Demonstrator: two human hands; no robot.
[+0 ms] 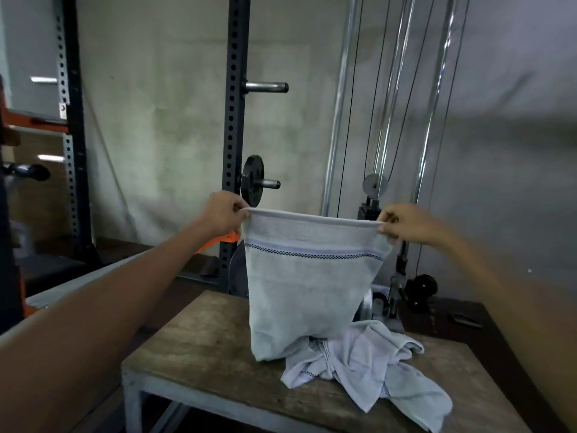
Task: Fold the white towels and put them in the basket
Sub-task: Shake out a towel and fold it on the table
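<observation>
A white towel point(306, 285) with a dark stitched stripe hangs upright in the air above the wooden table point(199, 360). My left hand point(223, 215) pinches its top left corner and my right hand point(406, 225) pinches its top right corner, stretching the top edge taut. The towel's lower edge reaches down to the tabletop. A second white towel point(368, 367) lies crumpled on the table just right of it. No basket is in view.
A black power rack upright point(234, 135) with a weight plate point(252, 179) and steel pegs stands behind the table. A cable machine with chrome rails point(384, 120) is at the back right. The table's metal frame point(132, 401) edges the near left corner.
</observation>
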